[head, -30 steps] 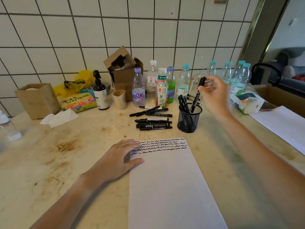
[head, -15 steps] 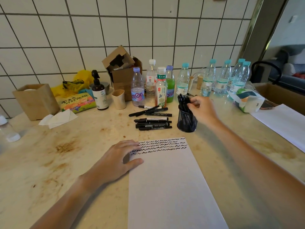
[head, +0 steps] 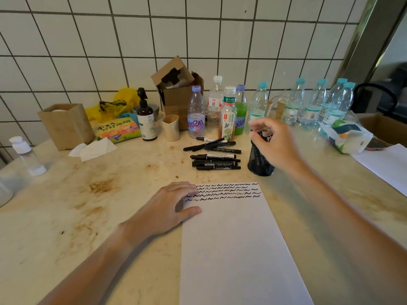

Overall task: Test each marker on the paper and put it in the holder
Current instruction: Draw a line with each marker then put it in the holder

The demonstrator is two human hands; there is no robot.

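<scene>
Right hand (head: 274,144) over mesh holder (head: 258,159) — grasp unclear, left hand (head: 169,205) flat on paper (head: 237,249)

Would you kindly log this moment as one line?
left hand: flat on paper | right hand: over holder | untested markers: on table

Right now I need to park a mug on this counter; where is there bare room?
Free: the stained counter left of the paper, before the wooden box; also the strip right of the paper, short of the second sheet. Crowded: the back row of bottles, loose markers and holder.
</scene>
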